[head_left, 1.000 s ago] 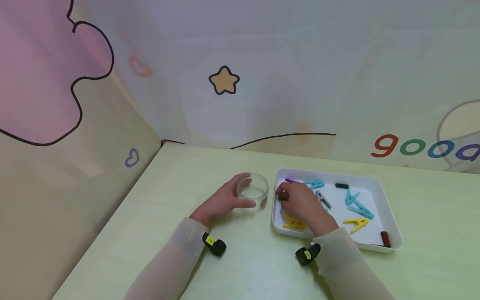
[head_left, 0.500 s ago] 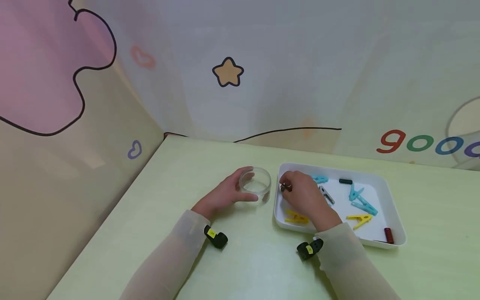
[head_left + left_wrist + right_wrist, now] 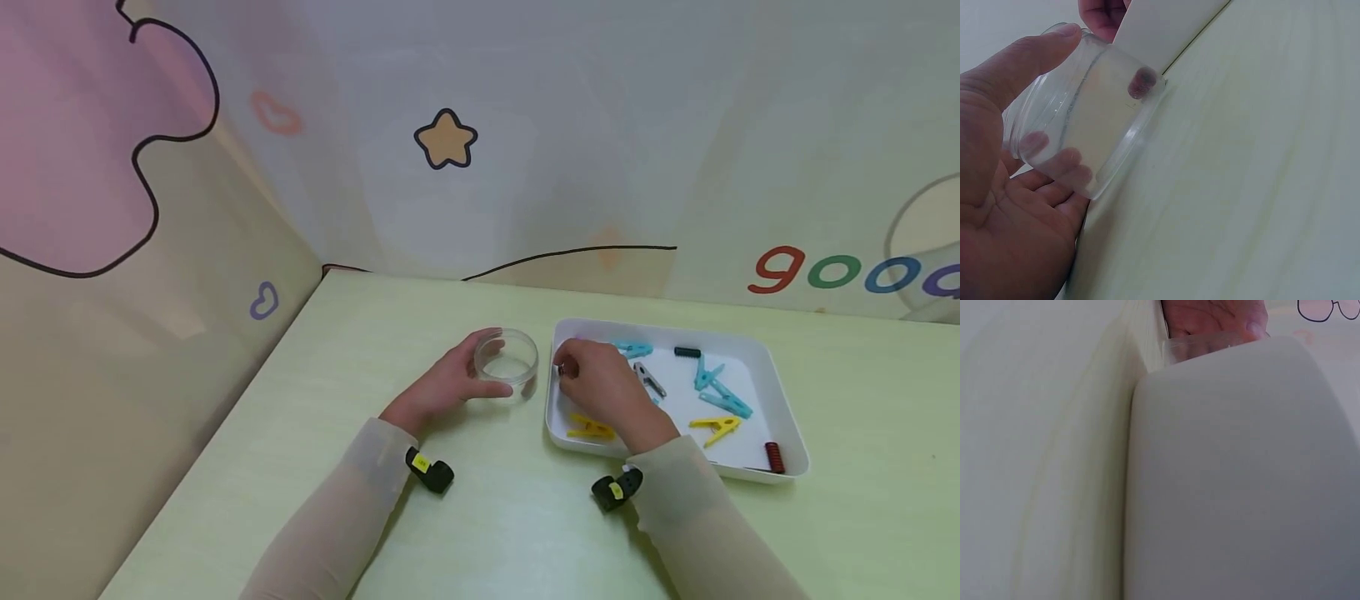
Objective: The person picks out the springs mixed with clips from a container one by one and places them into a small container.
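Observation:
A clear jar [image 3: 517,380] stands on the table, just left of a white tray [image 3: 786,417]. My left hand [image 3: 448,379] holds it from the left, thumb on the near side and fingers round the far side. In the left wrist view the jar [image 3: 1100,115] looks see-through, with finger shapes visible through its wall. Over the tray's left end, my right hand [image 3: 611,385] pinches a small dark metallic piece [image 3: 561,369]. Mostly hidden by the fingertips, its kind is hard to make out. The right wrist view shows mainly the tray's outer wall [image 3: 1229,469].
Inside the tray lie light blue clothespins [image 3: 726,403], yellow clothespins [image 3: 716,428], a grey clip [image 3: 649,380], a black spring [image 3: 687,352] and a red spring [image 3: 775,457]. The tray's raised rim separates the right hand from the jar. A printed cloth backdrop [image 3: 525,167] rises behind the table.
The dark piece in my right fingertips shows less than before, and those fingers have turned slightly. My left hand keeps its hold on the jar. The head view has shifted a little.

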The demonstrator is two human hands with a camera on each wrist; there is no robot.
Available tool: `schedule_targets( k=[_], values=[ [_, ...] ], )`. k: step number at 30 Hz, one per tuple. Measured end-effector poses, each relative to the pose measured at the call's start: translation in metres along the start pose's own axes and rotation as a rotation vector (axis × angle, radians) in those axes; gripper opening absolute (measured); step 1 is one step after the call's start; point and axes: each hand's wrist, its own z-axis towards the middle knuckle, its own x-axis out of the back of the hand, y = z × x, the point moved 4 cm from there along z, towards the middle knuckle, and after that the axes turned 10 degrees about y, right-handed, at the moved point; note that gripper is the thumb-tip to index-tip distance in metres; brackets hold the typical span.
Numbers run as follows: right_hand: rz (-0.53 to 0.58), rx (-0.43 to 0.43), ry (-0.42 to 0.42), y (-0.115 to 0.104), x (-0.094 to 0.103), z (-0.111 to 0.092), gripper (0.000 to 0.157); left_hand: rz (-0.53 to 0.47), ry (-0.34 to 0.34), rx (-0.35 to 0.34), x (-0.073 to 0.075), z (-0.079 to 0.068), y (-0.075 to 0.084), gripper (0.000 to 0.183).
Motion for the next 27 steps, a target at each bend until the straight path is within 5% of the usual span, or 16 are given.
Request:
schedule_targets(
  k=[12, 27],
  values=[
    [-0.035, -0.073, -0.103, 0.0033, -0.0043, -0.0012, 0.027, 0.020, 0.004, -0.001, 0.0006, 0.0012, 0.0009, 0.088],
    [-0.051, -0.028, -0.073, 0.0002, 0.0007, 0.0000, 0.012, 0.000, -0.005, 0.017, 0.0000, 0.0008, 0.0007, 0.090]
  ],
)
